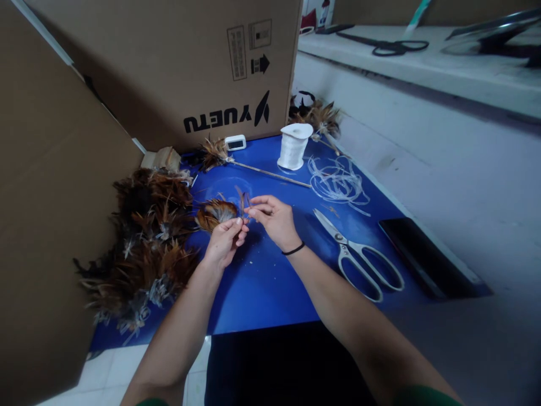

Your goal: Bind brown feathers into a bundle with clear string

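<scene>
Over the middle of the blue table, my left hand (228, 237) is closed in a pinch on the base of a bunch of brown feathers (215, 214), whose pale, fluffy part faces the fingers. My right hand (274, 220) meets it from the right, thumb and forefinger pinched on a thin brown feather (242, 202) that stands up between the hands. The fingertips almost touch. A dark band circles the right wrist. Left of my hands lie heaps of brown feather bunches (147, 254) with whitish ties.
On the blue table (270, 293) are a white spool (293, 148), tangled clear strips (338, 180), a stick (270, 172) with feathers, open scissors (359, 254) and a dark flat object (426, 254). A cardboard box (169, 67) stands behind; a ledge (465, 70) runs along the right.
</scene>
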{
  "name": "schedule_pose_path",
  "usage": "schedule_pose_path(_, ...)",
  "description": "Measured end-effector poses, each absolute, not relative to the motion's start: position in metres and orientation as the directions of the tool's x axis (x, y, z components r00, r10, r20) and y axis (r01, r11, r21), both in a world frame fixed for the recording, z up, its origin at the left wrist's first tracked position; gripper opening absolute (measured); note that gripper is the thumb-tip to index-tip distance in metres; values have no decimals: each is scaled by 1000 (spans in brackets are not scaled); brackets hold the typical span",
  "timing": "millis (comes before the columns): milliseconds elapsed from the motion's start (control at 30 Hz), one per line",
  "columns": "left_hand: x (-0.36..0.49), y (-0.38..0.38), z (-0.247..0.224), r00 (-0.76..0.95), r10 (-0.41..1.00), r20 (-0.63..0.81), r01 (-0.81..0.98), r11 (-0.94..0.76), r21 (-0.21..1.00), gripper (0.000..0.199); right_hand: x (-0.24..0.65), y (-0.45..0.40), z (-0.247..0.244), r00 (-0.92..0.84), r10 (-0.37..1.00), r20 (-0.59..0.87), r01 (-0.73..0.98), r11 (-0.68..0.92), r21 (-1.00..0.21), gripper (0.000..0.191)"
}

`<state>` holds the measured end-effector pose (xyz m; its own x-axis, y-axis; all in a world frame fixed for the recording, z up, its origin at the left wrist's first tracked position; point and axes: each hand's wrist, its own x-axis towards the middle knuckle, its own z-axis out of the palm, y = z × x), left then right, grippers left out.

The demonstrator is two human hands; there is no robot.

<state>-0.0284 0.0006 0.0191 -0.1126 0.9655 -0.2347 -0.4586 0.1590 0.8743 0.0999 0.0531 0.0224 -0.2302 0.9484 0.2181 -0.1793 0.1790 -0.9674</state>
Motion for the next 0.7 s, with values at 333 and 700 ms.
schedule_pose_path(333, -29, 0, 21, -94, 965, -245, -461, 176, 870, 27, 96, 46, 18, -218, 928, 303, -135, 279, -951, 18)
schedule_pose_path(700, -30, 1, 17, -211, 967, -143, -323, 69, 944, 24, 92, 48, 15, -246, 937, 249, -192, 205, -960, 28)
